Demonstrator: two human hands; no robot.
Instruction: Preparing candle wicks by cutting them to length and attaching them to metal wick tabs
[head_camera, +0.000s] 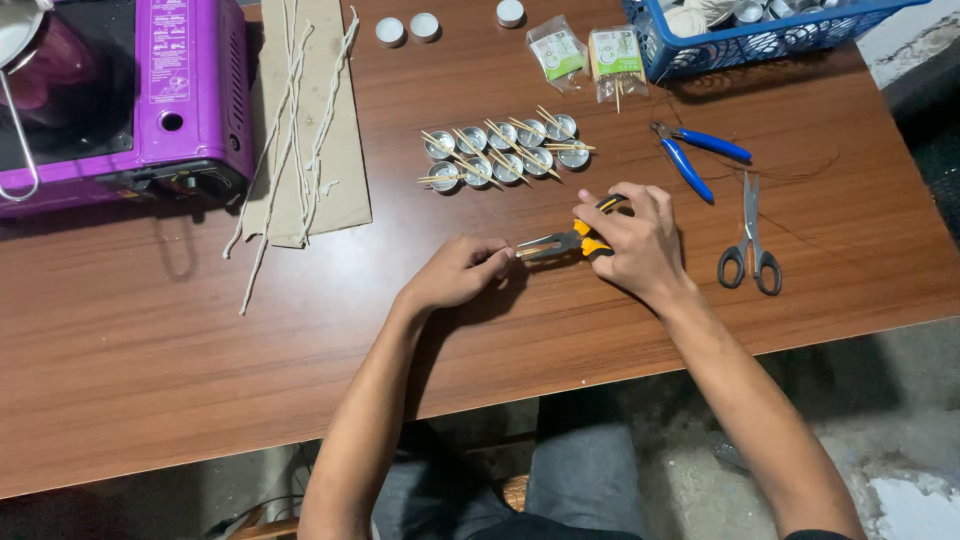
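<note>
While gripped, pliers (560, 242) lie crosswise (nose leftward)

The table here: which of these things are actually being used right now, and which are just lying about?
In use:
- yellow-handled pliers, gripped by the right hand
- left hand, pinching something small at the plier tips; too small to tell

Lying about:
- blue-handled pliers
- scissors
- metal cups with sticks
- white cords
- purple stove
- blue basket

Dim, warm overhead light, soft shadows under the forearms, edges perhaps slightly blurred.
</note>
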